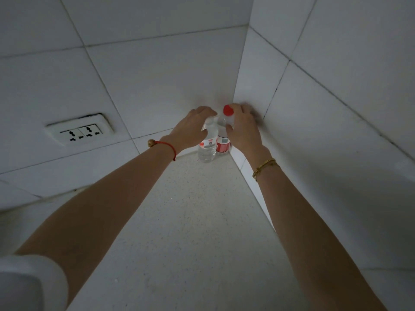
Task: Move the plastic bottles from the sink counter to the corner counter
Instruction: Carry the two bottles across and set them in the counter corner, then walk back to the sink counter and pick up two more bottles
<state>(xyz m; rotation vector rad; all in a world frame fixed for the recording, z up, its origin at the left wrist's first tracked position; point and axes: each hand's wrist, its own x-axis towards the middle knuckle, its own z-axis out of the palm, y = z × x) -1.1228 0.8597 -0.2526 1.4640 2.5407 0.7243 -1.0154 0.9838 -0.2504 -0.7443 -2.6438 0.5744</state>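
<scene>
Two clear plastic bottles with red and white labels stand upright side by side in the far corner of the speckled counter (193,221). My left hand (190,129) wraps the top of the left bottle (207,147) and hides its cap. My right hand (243,129) grips the neck of the right bottle (223,142), whose red cap (228,110) shows above my fingers. Both bottles rest on the counter where the two tiled walls meet.
White tiled walls close the corner at the back and on the right. A double wall socket (82,132) is set in the left wall, just above counter height. The speckled counter stretches from the corner toward me.
</scene>
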